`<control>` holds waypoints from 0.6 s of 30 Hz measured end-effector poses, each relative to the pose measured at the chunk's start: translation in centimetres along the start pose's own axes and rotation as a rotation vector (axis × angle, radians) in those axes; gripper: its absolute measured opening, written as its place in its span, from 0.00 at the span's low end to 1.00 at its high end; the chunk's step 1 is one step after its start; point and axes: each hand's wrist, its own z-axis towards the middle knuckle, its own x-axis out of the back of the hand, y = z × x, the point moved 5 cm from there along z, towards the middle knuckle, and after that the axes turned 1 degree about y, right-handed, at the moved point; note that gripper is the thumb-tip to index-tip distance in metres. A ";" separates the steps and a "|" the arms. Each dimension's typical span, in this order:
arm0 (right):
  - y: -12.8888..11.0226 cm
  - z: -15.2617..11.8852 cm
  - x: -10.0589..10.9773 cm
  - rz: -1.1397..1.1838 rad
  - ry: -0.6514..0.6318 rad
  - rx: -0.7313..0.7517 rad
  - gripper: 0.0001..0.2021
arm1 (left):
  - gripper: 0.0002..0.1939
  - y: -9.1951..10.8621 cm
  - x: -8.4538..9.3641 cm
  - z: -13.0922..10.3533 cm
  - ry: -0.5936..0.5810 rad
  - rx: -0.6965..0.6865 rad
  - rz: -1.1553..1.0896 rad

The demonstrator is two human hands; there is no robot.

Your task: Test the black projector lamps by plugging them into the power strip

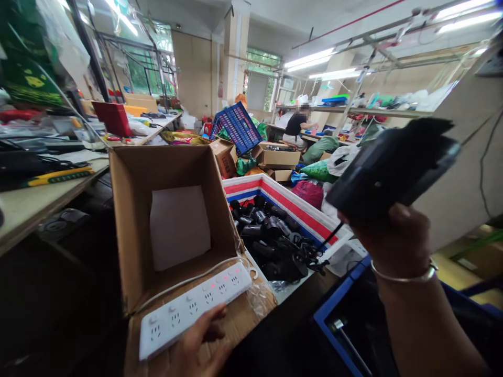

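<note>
- Holding the black device point(389, 167) up with the right hand point(393, 230) is, as I judge it, the step in hand; I have that hand closed firmly round the device's lower end.
- The device is raised in the air, to the right of the striped bin's point(294, 207) right corner and above the far edge of the blue crate point(346, 293). Blur hides its finer details from me.
- A dark cord point(331, 236) slants from under that hand down to the bin's right corner; I cannot tell where it ends.
- I have the left hand point(200, 335) empty, fingers loosely spread, by the near long edge of the power strip point(196, 309). Whether the fingertip touches it, I cannot tell.
- The strip lies slantwise on the cardboard point(243, 327), running from its left edge towards its far right corner. I see no plugs in the sockets; red lights glow towards the far end.
- Black items point(271, 225) lie heaped between the bin's walls, just beside the open carton's point(129, 220) right edge.
- The next move, I reckon, calls for a steady right grip and slack in the cord, so nothing snags at the bin's rim.
</note>
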 end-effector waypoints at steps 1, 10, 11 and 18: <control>0.6 -1.0 -0.3 0.021 -0.068 -0.068 0.24 | 0.20 0.7 0.0 0.7 -0.047 0.039 -0.042; 8.6 -12.9 -6.2 -0.569 -0.689 -0.222 0.53 | 0.38 7.0 2.4 4.0 -0.054 -0.021 -0.114; 9.3 -13.9 -6.4 -0.622 -0.699 -0.193 0.52 | 0.37 6.9 2.5 3.8 -0.054 0.003 -0.040; 12.2 -17.9 -7.1 -0.869 -0.650 -0.011 0.56 | 0.29 6.0 1.6 0.8 0.193 -0.112 0.351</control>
